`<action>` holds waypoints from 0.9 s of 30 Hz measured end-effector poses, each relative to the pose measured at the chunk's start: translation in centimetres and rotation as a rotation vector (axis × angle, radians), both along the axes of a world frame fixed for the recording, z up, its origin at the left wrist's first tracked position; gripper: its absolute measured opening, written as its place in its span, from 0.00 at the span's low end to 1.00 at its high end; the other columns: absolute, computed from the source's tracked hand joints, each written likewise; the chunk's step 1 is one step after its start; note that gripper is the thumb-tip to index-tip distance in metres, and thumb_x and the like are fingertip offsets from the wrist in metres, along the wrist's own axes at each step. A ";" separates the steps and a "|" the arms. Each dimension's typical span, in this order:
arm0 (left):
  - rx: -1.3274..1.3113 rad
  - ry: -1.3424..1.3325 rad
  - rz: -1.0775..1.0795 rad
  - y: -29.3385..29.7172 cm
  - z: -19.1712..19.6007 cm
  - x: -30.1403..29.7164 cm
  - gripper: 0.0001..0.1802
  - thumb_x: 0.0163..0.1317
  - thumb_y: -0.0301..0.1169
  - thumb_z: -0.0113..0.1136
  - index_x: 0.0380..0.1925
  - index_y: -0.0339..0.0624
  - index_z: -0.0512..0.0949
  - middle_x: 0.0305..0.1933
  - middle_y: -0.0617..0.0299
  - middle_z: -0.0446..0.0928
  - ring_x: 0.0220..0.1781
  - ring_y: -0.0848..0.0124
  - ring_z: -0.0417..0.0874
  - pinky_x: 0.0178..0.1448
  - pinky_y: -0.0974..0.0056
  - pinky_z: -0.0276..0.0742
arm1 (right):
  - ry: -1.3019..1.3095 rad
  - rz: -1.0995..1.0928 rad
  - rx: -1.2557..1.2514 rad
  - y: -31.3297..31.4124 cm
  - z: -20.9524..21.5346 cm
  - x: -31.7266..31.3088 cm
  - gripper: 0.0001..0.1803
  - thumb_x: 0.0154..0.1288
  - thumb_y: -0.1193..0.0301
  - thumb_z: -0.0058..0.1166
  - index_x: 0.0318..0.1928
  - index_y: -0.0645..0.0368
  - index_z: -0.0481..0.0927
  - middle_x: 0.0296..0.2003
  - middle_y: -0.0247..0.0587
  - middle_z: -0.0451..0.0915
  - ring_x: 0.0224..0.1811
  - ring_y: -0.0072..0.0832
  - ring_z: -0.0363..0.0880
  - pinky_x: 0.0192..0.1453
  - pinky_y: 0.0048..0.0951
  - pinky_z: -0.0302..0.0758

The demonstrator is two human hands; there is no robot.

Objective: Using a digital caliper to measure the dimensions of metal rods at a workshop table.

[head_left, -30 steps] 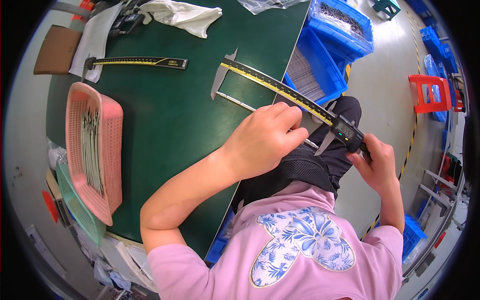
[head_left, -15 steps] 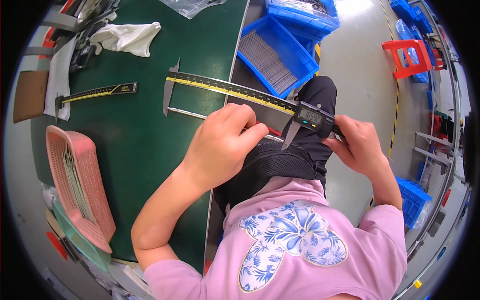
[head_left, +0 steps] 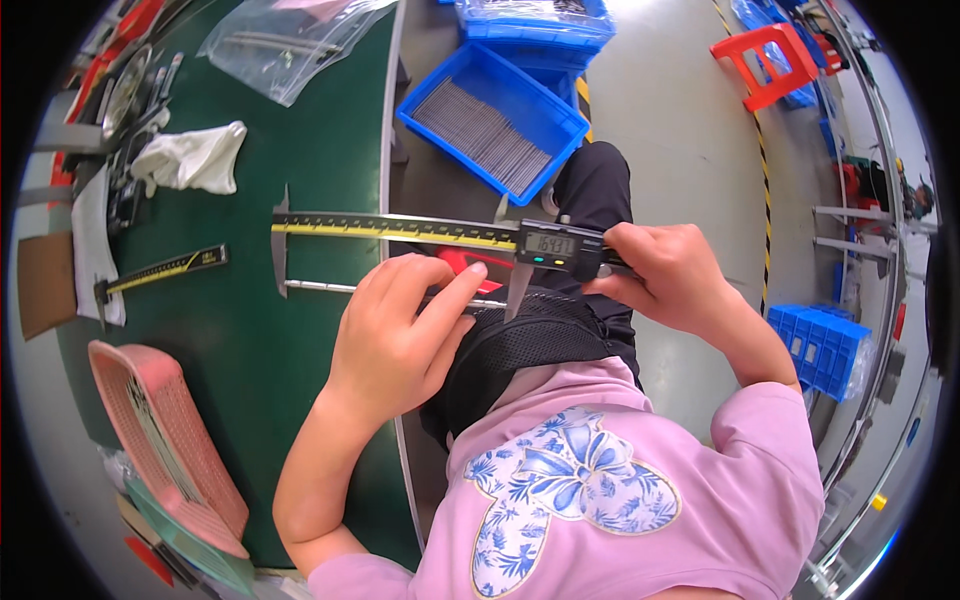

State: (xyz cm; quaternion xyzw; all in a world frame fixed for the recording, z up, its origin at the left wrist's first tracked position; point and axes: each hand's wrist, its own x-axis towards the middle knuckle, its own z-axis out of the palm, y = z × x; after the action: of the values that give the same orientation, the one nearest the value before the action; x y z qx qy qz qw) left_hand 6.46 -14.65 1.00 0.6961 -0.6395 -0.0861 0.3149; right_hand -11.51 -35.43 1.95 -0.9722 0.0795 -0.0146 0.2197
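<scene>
My right hand [head_left: 662, 278] grips the sliding end of a digital caliper [head_left: 400, 228], next to its lit display. The caliper's long black and yellow scale stretches left over the table edge. Between its lower jaws lies a thin silver metal rod [head_left: 318, 287], its ends at or close to both jaws. My left hand [head_left: 395, 325] is closed round the rod's middle, thumb and fingers pinching it; the palm hides part of it. Behind the left fingers shows something red [head_left: 450, 262], partly covered.
On the green table [head_left: 290, 400] lie a second caliper [head_left: 165, 275], a white glove [head_left: 190, 158] and a clear plastic bag [head_left: 285, 50]. A pink basket [head_left: 215, 440] holds thin rods. A blue bin [head_left: 545, 165] of rods stands beyond my knee. A red stool [head_left: 765, 65] is far right.
The caliper and rod have turned to lie more level, and the caliper's reading has changed. My left fingers have spread a little along the rod. The whole view has shifted.
</scene>
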 end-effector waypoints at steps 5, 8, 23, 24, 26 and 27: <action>-0.071 -0.109 0.022 0.0 -0.3 -0.1 0.22 0.43 0.24 0.63 0.44 0.39 0.77 0.41 0.57 0.73 0.45 0.58 0.75 0.54 0.51 0.70 | -0.003 -0.001 -0.011 -0.1 -0.3 -0.3 0.21 0.54 0.53 0.59 0.31 0.56 0.70 0.19 0.38 0.73 0.21 0.38 0.76 0.22 0.34 0.69; -0.078 -0.121 0.069 0.0 -0.3 -0.2 0.22 0.42 0.24 0.63 0.43 0.40 0.78 0.41 0.58 0.73 0.46 0.59 0.75 0.56 0.49 0.70 | -0.006 -0.003 -0.007 -0.1 -0.3 -0.3 0.22 0.53 0.52 0.60 0.34 0.57 0.71 0.20 0.39 0.74 0.22 0.38 0.77 0.23 0.34 0.70; -0.175 -0.520 0.181 0.3 -0.7 -1.1 0.09 0.43 0.26 0.59 0.29 0.40 0.77 0.34 0.60 0.75 0.38 0.64 0.79 0.41 0.61 0.77 | -0.020 -0.004 0.051 -0.1 -0.2 0.1 0.21 0.53 0.59 0.62 0.40 0.59 0.72 0.24 0.42 0.77 0.25 0.41 0.78 0.26 0.36 0.72; -0.178 -0.511 0.181 0.3 -0.7 -1.2 0.09 0.43 0.26 0.59 0.28 0.40 0.77 0.34 0.60 0.75 0.38 0.64 0.78 0.40 0.62 0.77 | -0.031 0.006 0.035 -0.1 -0.2 0.1 0.20 0.53 0.61 0.62 0.41 0.59 0.72 0.24 0.43 0.77 0.25 0.41 0.78 0.26 0.37 0.71; -0.200 -0.504 0.175 0.2 -0.8 -1.3 0.10 0.42 0.27 0.58 0.28 0.39 0.76 0.33 0.60 0.75 0.37 0.65 0.78 0.40 0.63 0.78 | -0.041 0.024 0.033 -0.1 0.0 -0.3 0.20 0.53 0.63 0.61 0.43 0.60 0.72 0.24 0.43 0.76 0.25 0.42 0.77 0.26 0.37 0.71; -0.218 -0.506 0.172 0.2 -0.8 -1.4 0.10 0.41 0.27 0.57 0.27 0.38 0.76 0.33 0.59 0.75 0.37 0.65 0.77 0.39 0.64 0.78 | -0.035 0.010 0.011 -0.1 0.1 -0.4 0.20 0.53 0.65 0.61 0.44 0.60 0.72 0.24 0.43 0.76 0.25 0.42 0.77 0.25 0.38 0.70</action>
State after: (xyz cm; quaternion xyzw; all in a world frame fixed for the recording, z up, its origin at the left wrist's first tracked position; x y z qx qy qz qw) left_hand 5.10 -14.47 0.16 0.7091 -0.6418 0.1867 0.2245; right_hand -11.95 -35.53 2.01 -0.9709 0.0710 -0.0299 0.2266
